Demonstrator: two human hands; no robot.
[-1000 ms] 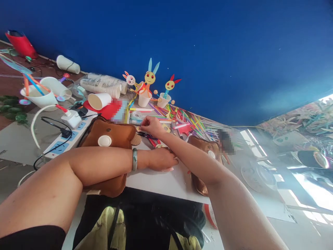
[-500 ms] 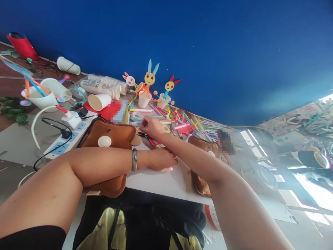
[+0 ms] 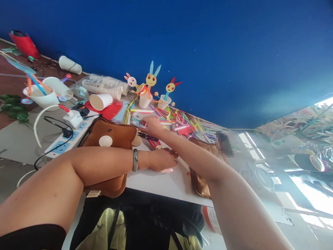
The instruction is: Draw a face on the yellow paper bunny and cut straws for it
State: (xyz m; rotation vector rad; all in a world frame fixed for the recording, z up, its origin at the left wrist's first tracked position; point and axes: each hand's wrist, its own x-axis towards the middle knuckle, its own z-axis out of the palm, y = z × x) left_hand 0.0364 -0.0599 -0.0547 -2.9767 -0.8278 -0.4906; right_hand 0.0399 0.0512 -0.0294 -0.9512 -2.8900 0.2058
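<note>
My left hand (image 3: 161, 160), with a grey bangle at the wrist, lies low over the white table (image 3: 153, 182), fingers stretched to the right. Something pale pink shows at its lower edge; I cannot tell what it is. Crossing above it, my right hand (image 3: 153, 125) reaches left with bent fingers drawn together beside a roll of clear tape (image 3: 137, 116). What those fingertips hold is too small to make out. Scissors (image 3: 150, 137) lie just below the right hand. The left forearm rests across a brown plush hand warmer (image 3: 114, 133).
Paper-cup rabbit figures (image 3: 145, 100) stand by the blue wall. Colored sticks (image 3: 197, 126) lie scattered behind my hands. A power strip (image 3: 67, 135) with plugs and stacked paper cups (image 3: 104, 86) occupy the left. Another brown plush piece (image 3: 199, 182) sits under my right arm.
My right hand has moved slightly up, from over the scissors toward the tape roll, uncovering more of the scissors. The left hand stays almost in place.
</note>
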